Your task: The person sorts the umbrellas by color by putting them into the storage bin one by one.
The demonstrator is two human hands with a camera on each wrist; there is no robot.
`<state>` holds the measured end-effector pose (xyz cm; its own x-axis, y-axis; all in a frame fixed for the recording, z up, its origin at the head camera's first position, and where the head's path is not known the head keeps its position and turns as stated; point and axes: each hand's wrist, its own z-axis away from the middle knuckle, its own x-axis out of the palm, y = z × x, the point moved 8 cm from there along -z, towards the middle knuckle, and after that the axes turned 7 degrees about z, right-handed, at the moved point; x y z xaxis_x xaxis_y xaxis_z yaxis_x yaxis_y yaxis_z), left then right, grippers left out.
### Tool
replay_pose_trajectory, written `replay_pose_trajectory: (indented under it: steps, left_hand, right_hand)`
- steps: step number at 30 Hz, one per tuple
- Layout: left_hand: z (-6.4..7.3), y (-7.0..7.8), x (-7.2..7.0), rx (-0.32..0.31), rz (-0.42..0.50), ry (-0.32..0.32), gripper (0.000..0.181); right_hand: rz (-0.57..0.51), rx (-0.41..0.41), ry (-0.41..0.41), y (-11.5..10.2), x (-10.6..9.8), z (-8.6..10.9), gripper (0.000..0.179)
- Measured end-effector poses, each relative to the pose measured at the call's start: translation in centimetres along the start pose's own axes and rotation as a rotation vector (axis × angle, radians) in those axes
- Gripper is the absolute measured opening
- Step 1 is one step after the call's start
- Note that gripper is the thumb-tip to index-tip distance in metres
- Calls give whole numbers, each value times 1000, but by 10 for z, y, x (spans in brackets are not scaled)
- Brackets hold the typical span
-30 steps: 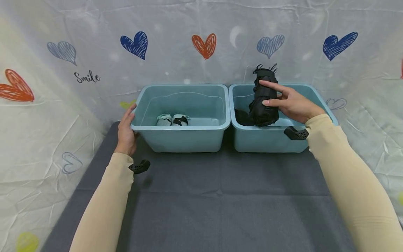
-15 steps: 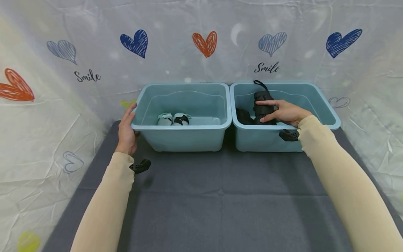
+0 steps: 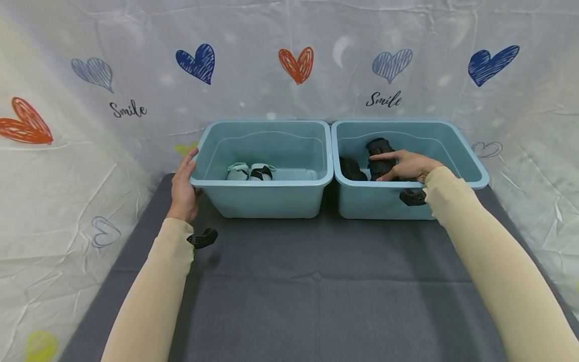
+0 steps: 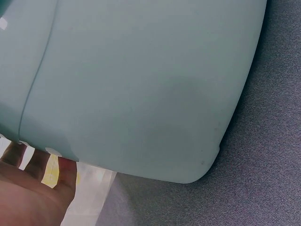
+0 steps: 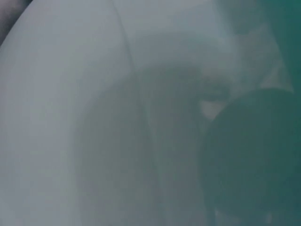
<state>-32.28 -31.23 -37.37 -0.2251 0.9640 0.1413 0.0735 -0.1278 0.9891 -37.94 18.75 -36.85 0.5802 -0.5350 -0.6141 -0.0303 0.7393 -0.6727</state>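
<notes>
In the head view my right hand (image 3: 409,166) reaches over the front rim of the right-hand blue bin (image 3: 452,201). Its index finger and thumb lie on a black folded umbrella (image 3: 379,147), low inside the bin; the umbrella's lower end is hidden by the front wall. Another dark thing (image 3: 352,169), its kind unclear, lies to the umbrella's left. My left hand (image 3: 182,196) rests against the left side of the other blue bin (image 3: 262,201), its fingers at the rim. The left wrist view has several fingers (image 4: 66,176) touching that bin's wall.
A pair of small pale-and-black shoes (image 3: 249,172) sits in the left bin. Both bins stand side by side on a dark grey cloth (image 3: 316,296). Behind them hangs a pale sheet (image 3: 253,95) printed with hearts. The right wrist view is blurred by a bin wall (image 5: 117,117).
My right hand has brought the black umbrella down from above the rim into the right bin, and the umbrella's strap has dropped out of sight. My left hand has stayed on its bin.
</notes>
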Motion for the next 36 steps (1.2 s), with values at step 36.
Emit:
replay_pose_trajectory:
  steps: [36]
  left_hand:
    - [-1, -2, -2, -20, 28, -10, 49]
  right_hand:
    - [-167, 76, 18, 0, 1, 4, 69]
